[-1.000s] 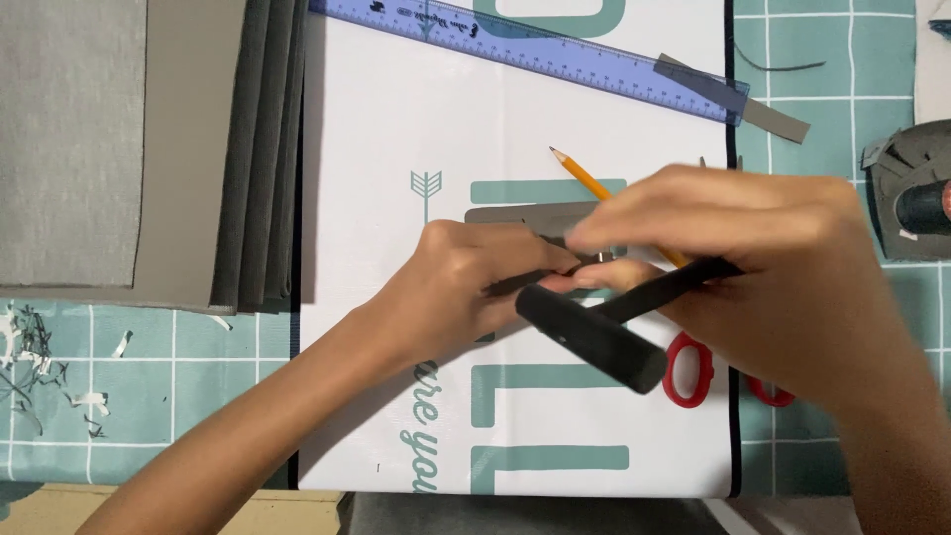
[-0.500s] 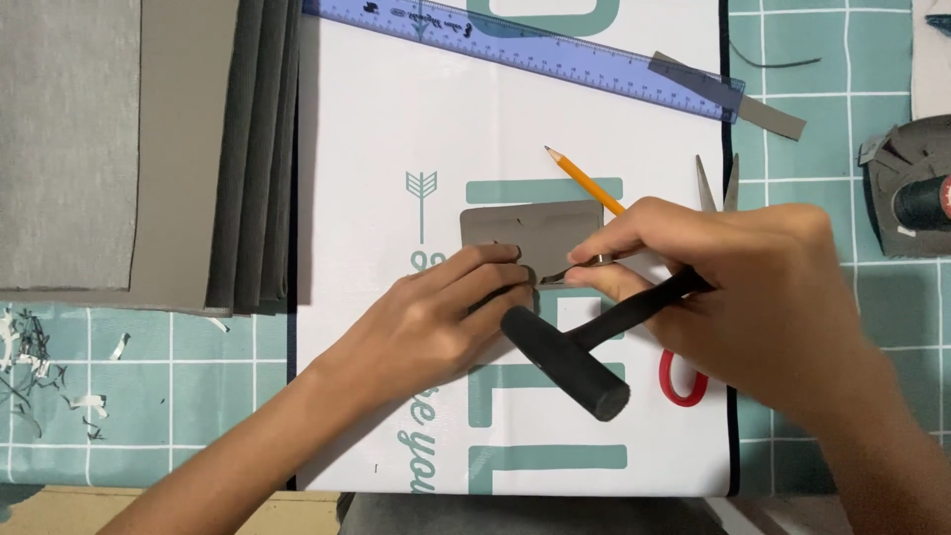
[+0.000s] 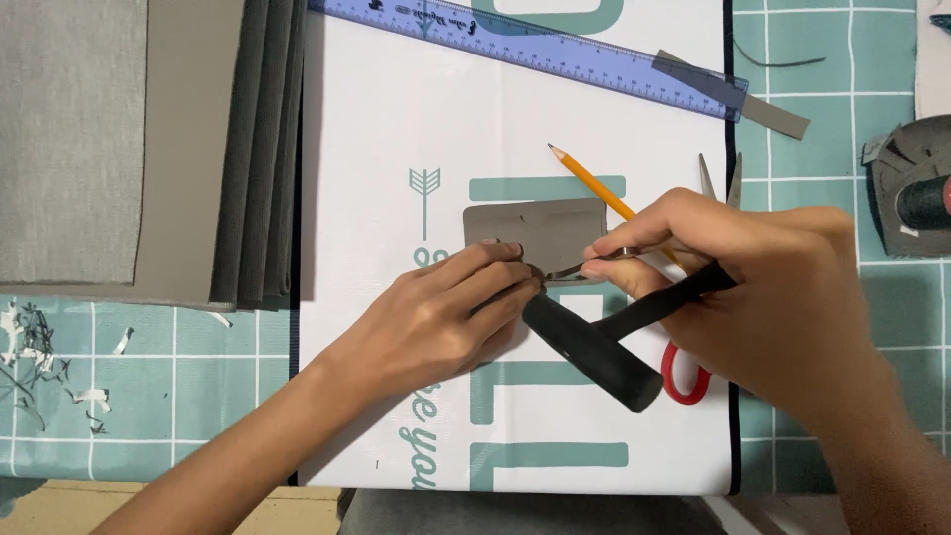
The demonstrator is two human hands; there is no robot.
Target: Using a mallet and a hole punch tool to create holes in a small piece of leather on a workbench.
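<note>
At the far left a stack of grey sheets (image 3: 129, 149) lies on a teal cutting mat (image 3: 149, 376) with a white grid. Some darker sheets stick out at the right edge of the stack. Below it, small grey scraps (image 3: 40, 367) are scattered on the mat.

In the middle lies a white board (image 3: 396, 119) with teal printing and a small arrow sign. On the board rests a small grey piece (image 3: 535, 233) with rounded corners (it looks like felt or thin leather, but I cannot tell which). The left hand (image 3: 436, 322) comes from the lower left; its fingers are bent and press down at the lower edge of the grey piece, where they pinch a small metal tool (image 3: 570, 269) at its tip.

Just right of it, the right hand (image 3: 763, 287) is closed around a black mallet (image 3: 604, 347), whose thick cylinder head lies low over the board, below the grey piece. The thumb and forefinger of this hand also touch the other end of the metal tool.

A yellow pencil (image 3: 594, 183) lies diagonally above the hands, and its point is turned to the upper left. A blue transparent ruler (image 3: 535, 50) runs slanted along the top of the board, with a grey strip (image 3: 763, 104) at its right end. Scissors (image 3: 718, 178) with red handles lie mostly hidden under the right hand. At the right edge a dark round object (image 3: 916, 188) is only partly in view.
</note>
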